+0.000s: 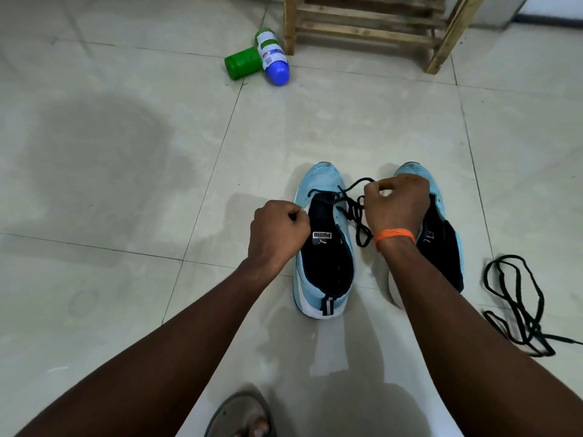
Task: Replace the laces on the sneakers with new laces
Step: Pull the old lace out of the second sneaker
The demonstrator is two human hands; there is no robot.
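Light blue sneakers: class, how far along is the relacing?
Done: the dark lace crosses only the lowest eyelets of the left light blue sneaker. In hand: left hand and right hand each pinch an end. Left: upper eyelets, the right sneaker; a loose dark lace lies on the floor.

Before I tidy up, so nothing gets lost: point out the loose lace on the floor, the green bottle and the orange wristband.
loose lace [532, 328], head view, where strands cross.
green bottle [243, 64], head view, mid-body.
orange wristband [394, 236], head view, top of band.
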